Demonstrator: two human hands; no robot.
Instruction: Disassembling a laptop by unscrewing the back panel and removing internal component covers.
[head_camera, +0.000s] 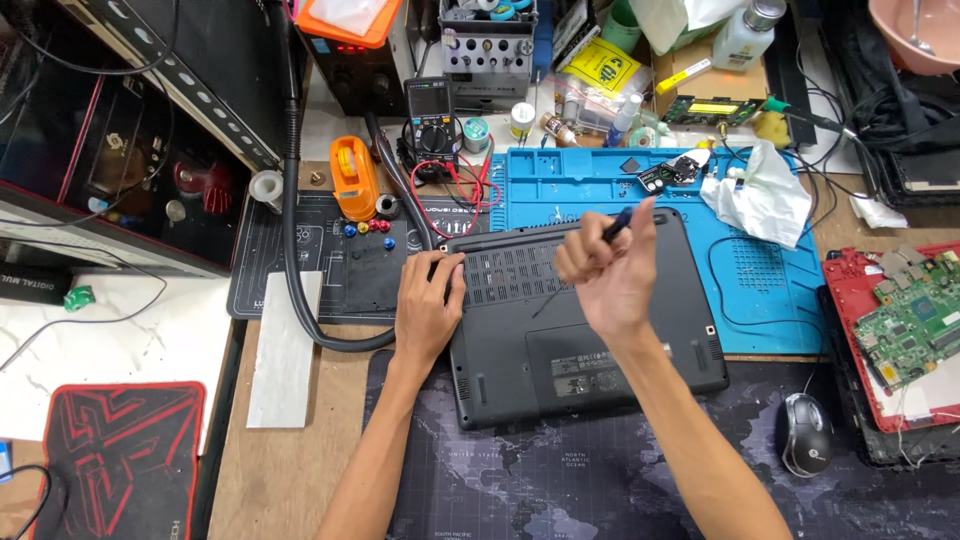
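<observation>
At the middle of your desk (300, 440) lies a dark laptop (590, 340), turned bottom side up with its vent grille facing you, so the underside panel is open to your tool. It rests partly on the dark map-printed mat (560, 490) and partly on the blue work mat (770, 290), which gives it a soft, non-slip bed.

Your left hand (428, 305) lies flat and spread on the laptop's left edge, fingers unclenched, pressing down rather than gripping; that weight likely keeps the case from twisting or sliding. Your right hand (610, 275) is curled closed around a slim dark screwdriver (618, 224), held above the grille. Only its handle end shows past your fingers, and I cannot tell whether the tip meets a screw.

Close by on the right sit a computer mouse (805, 432) and a green circuit board (915, 325) in a red case, set apart from the laptop. Behind, within reach, stand a multimeter (432, 118) with red leads and an orange tape dispenser (354, 177).
</observation>
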